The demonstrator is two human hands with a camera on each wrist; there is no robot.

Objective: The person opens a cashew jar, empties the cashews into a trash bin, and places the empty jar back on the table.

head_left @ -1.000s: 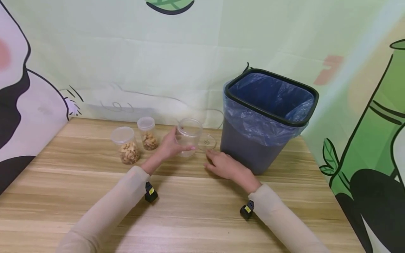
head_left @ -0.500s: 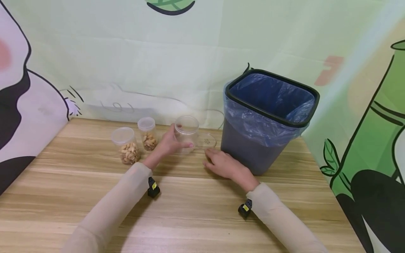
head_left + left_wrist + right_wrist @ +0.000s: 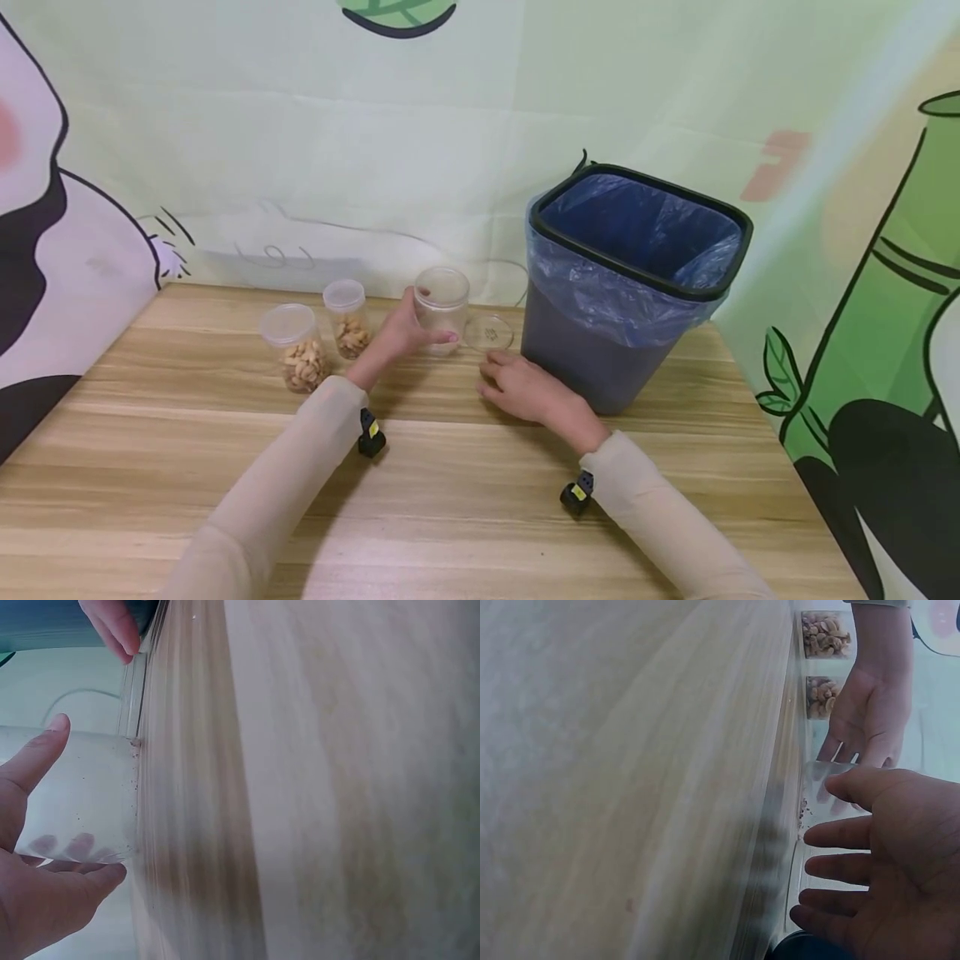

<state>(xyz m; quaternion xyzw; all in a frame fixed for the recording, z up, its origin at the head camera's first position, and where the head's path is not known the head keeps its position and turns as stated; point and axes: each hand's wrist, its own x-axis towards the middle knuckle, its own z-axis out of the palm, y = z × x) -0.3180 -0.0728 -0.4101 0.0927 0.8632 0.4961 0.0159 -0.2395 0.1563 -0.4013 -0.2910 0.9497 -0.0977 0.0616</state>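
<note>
My left hand point(image 3: 401, 332) grips a clear plastic jar point(image 3: 441, 315), thumb across the front and fingers round the far side. The jar stands upright and uncapped; a few small crumbs cling near its bottom in the left wrist view, where its base point(image 3: 133, 795) is at or just above the tabletop. To its right a clear round lid point(image 3: 498, 335) lies flat. My right hand point(image 3: 528, 387) is just in front of that lid, its fingers loosely extended and holding nothing in the right wrist view. Whether its fingertips touch the lid, I cannot tell.
Two lidded jars of cashews, a larger one point(image 3: 306, 365) and a smaller one point(image 3: 352, 335), stand left of my left hand. A grey bin point(image 3: 592, 350) with a blue liner bag rises behind and right of my right hand. A printed cloth point(image 3: 420, 167) hangs behind the wooden table point(image 3: 450, 517).
My left hand has shifted the clear jar slightly left and back, away from the lid. My right hand has drifted only a little left and stays by the lid.
</note>
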